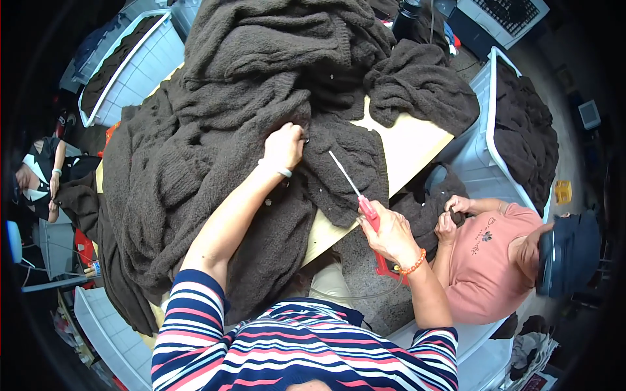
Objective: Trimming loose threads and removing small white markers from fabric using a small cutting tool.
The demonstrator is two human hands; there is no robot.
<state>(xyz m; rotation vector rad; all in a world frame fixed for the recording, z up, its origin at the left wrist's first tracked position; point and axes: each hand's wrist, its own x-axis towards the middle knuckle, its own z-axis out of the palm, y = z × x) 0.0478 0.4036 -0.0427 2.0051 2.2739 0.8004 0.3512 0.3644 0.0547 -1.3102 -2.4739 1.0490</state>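
Observation:
A large heap of dark brown knitted garments [189, 163] covers most of the pale table in front of me. My left hand [285, 147] is closed on the edge of one garment near the middle of the heap, with a small shiny spot by its fingertips. My right hand [390, 233] grips a red air blow gun [367, 210] with a long thin metal nozzle. The nozzle points up and left, its tip a short way from my left hand, over a brown knit panel [349, 166]. A thin hose runs from below the gun.
Pale tabletop [407, 146] shows at the right. A co-worker in a pink shirt [489, 267] handles brown knitwear beside me. White crates [486, 124] hold more brown knitwear at right and at upper left. Another person [42, 173] sits at the far left. A keyboard [512, 16] is at top right.

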